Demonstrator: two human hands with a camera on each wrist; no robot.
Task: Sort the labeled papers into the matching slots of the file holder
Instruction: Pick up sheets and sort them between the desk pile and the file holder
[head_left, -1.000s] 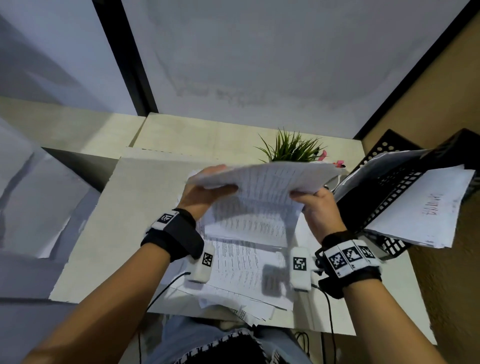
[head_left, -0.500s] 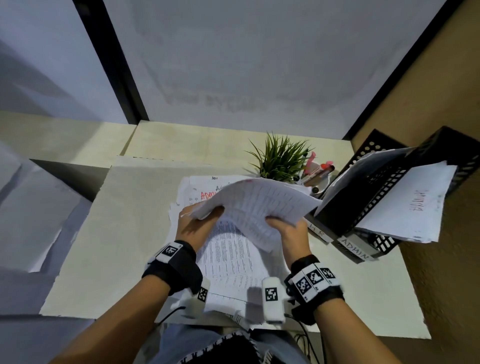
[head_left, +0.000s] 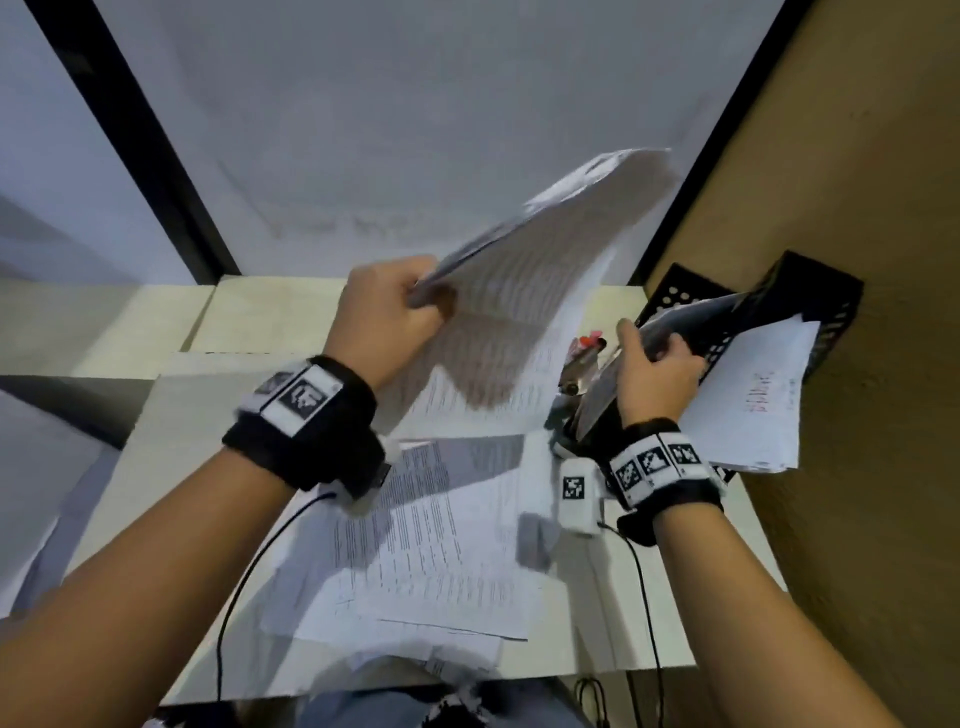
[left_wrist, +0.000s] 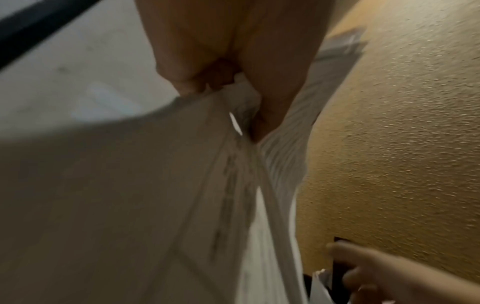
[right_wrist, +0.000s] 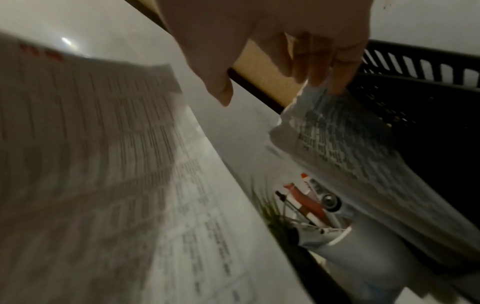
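The papers (head_left: 524, 322) are white with rows of fine black print; one sheet (head_left: 753, 405) at right carries red lettering. The file holder (head_left: 810, 291) is black with a punched-hole pattern. The tabletop (head_left: 171, 415) is pale beige, the wall (head_left: 857, 156) at right mustard-brown.

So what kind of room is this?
Probably an office desk corner: a black file holder with papers in it, a pile of printed sheets on the desk, and a cup of pens.
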